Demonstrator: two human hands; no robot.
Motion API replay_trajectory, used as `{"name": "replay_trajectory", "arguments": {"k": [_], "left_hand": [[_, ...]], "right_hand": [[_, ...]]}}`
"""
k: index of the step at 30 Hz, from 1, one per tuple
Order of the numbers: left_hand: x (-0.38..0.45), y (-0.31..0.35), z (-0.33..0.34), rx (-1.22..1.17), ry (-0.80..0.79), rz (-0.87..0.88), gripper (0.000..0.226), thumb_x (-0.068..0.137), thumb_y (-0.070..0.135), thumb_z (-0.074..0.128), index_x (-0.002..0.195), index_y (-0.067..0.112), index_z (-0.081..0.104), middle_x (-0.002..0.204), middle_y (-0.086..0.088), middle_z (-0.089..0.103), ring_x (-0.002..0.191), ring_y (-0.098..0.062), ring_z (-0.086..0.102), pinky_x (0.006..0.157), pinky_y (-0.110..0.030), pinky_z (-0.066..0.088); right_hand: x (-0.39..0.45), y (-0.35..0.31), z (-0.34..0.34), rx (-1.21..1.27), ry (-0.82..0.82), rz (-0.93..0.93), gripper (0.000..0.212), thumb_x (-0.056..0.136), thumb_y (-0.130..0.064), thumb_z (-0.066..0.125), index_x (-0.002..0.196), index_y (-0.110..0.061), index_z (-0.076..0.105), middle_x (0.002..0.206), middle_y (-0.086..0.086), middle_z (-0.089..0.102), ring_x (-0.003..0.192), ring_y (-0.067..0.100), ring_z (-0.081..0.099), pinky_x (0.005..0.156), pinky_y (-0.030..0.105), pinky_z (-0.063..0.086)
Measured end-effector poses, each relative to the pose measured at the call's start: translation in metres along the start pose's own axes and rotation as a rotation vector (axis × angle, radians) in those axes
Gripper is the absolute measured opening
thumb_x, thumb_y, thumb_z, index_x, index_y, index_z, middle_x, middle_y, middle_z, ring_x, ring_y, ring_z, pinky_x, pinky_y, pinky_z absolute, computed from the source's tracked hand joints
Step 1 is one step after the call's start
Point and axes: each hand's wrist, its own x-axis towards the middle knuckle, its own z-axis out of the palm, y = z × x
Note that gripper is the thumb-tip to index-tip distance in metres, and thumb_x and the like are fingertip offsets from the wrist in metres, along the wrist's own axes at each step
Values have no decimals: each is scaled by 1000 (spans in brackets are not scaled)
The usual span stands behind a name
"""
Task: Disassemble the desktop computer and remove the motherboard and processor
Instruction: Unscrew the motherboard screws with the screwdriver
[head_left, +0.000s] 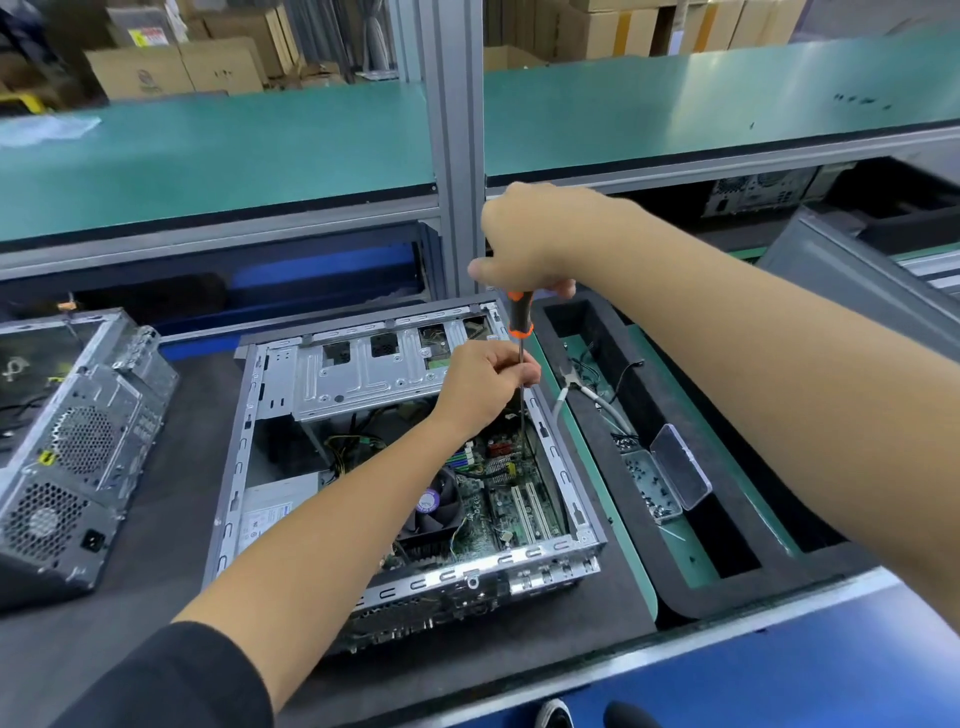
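at the far left a second computer case (78, 441) lies on the dark mat (171, 545), its perforated rear panel turned toward the camera. next to it, in the middle of the mat, the desktop computer (405, 457) lies on its side with the side panel off, so the interior is open to view. a bare metal drive cage (363, 374) spans its far end, a power supply (275, 504) sits at the near left, and the motherboard (514, 493) is still in the case floor with the cooler fan (436, 504) on it. the left hand (485, 387) reaches over the case and pinches the thin metal shaft of the screwdriver (521, 322) between curled fingers. above it the right hand (524, 241) grips the top of the orange-and-black handle, fingers wrapped around it. the shaft runs straight down toward the far right part of the motherboard; the tip is too small to make out. to the right, a foam tray (670, 410) holds pliers (571, 382) and an open clear box of screws (652, 486).
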Motion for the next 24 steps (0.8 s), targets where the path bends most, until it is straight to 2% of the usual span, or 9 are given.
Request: {"name": "replay_trajectory", "arguments": {"k": [2, 4, 8, 11, 13, 16, 17, 21, 24], "left_hand": [[-1, 0, 0, 46, 10, 15, 30, 81, 8, 68, 61, 29, 70, 67, 0, 70, 67, -32, 64, 70, -46, 56], [-1, 1, 0, 50, 16, 19, 35, 82, 7, 68, 59, 32, 68, 66, 0, 70, 67, -33, 64, 69, -47, 56], [-3, 5, 2, 39, 38, 35, 41, 81, 6, 70, 55, 37, 63, 65, -1, 70, 59, -26, 60, 62, -37, 53], [-4, 4, -1, 71, -22, 38, 28, 84, 12, 71, 65, 32, 68, 66, -11, 68, 58, -26, 55, 59, -34, 47], [-2, 4, -8, 59, -93, 17, 17, 87, 12, 68, 77, 26, 71, 75, -14, 70, 67, -30, 61, 67, -36, 50], [-1, 4, -11, -71, -160, -51, 23, 95, 0, 51, 99, 15, 68, 92, -9, 73, 88, -14, 70, 89, -25, 52], [-1, 5, -11, -100, -165, -67, 27, 96, -4, 46, 101, 12, 67, 93, -8, 73, 90, -12, 70, 91, -23, 51], [0, 6, -11, -88, -137, -43, 35, 94, -12, 42, 81, 10, 66, 78, -6, 69, 76, -10, 69, 75, -17, 52], [-1, 4, -10, -57, -132, 3, 35, 90, -17, 42, 76, 6, 64, 73, -5, 66, 68, -7, 67, 72, -16, 51]], "right_hand": [[-3, -1, 1, -77, 77, -20, 35, 93, -31, 49, 64, -12, 42, 59, 4, 46, 50, 19, 44, 46, 25, 29], [-4, -2, 4, -96, 73, -13, 32, 91, -27, 51, 64, -12, 42, 64, 4, 45, 53, 18, 42, 46, 26, 28], [-2, -2, 3, -32, -63, -27, 34, 93, -20, 49, 60, -11, 43, 51, 3, 47, 47, 17, 44, 47, 26, 34], [-2, 1, 3, -13, -147, -61, 38, 93, -23, 49, 57, -10, 46, 40, 3, 52, 44, 19, 50, 48, 25, 38], [1, 2, 6, -51, -158, -88, 33, 91, -24, 53, 62, -11, 46, 52, 6, 58, 49, 21, 53, 48, 25, 37], [5, 3, 7, -84, -159, -139, 15, 88, -21, 58, 79, -9, 57, 74, 6, 58, 65, 22, 50, 54, 28, 38], [6, 3, 6, -77, -170, -155, 13, 87, -21, 60, 85, -8, 61, 78, 6, 59, 68, 22, 50, 54, 28, 37], [11, 4, 6, -29, -207, -219, 9, 86, -22, 64, 87, -13, 64, 84, 3, 63, 70, 17, 51, 53, 25, 36], [12, 6, 8, 33, -199, -202, 15, 86, -26, 61, 82, -12, 64, 80, 7, 66, 71, 21, 59, 56, 27, 39]]}}
